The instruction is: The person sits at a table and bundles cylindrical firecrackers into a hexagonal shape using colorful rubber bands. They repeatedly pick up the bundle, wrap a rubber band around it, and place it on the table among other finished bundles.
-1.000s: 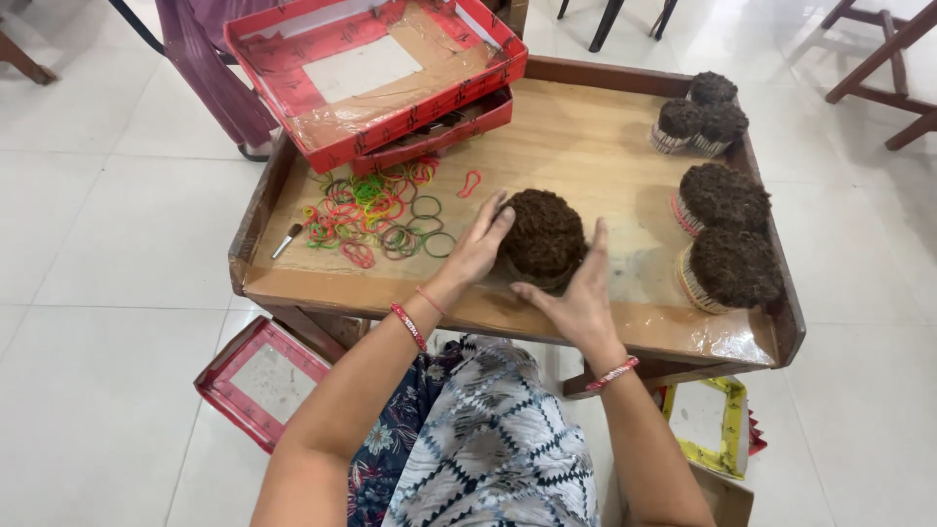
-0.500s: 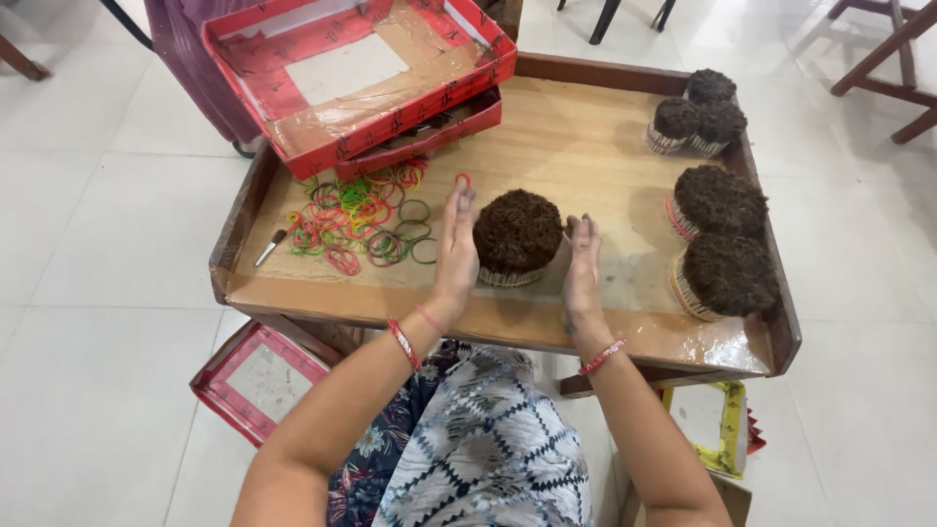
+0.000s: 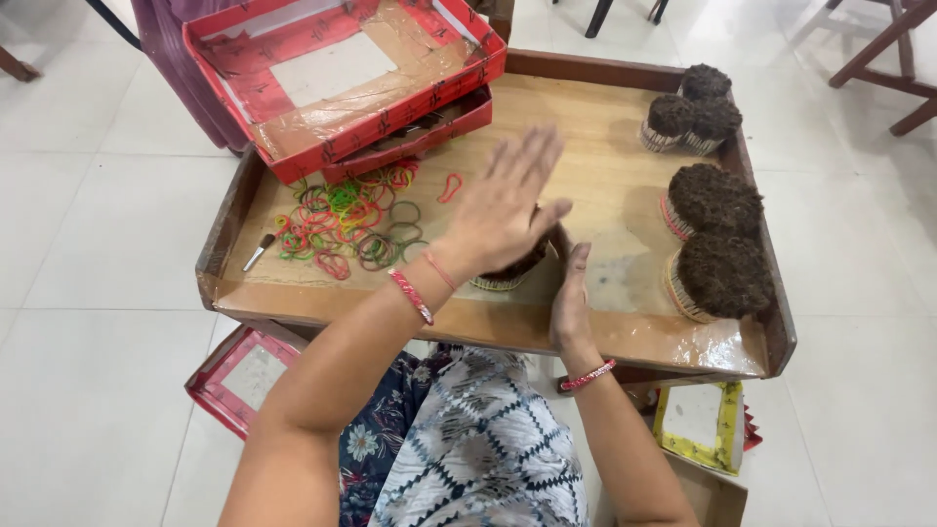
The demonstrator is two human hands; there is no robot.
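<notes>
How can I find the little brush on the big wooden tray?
Find the wooden tray and go to its front left corner. Left of the pile of coloured rubber bands, the small brush lies by itself. It is the only thin stick there, with a dark tip and a pale handle, not a loop.

We record a tray table point(image 3: 625, 337) before the person. A bundle of sticks point(image 3: 508, 276) stands near its centre, largely hidden under the left hand point(image 3: 503, 210); the right hand point(image 3: 571, 298) is apparently touching it at three o'clock. Rubber bands point(image 3: 346, 220) lie at nine o'clock, stacked boxes point(image 3: 342, 78) at eleven, further bundles point(image 3: 717, 239) at three.
</notes>
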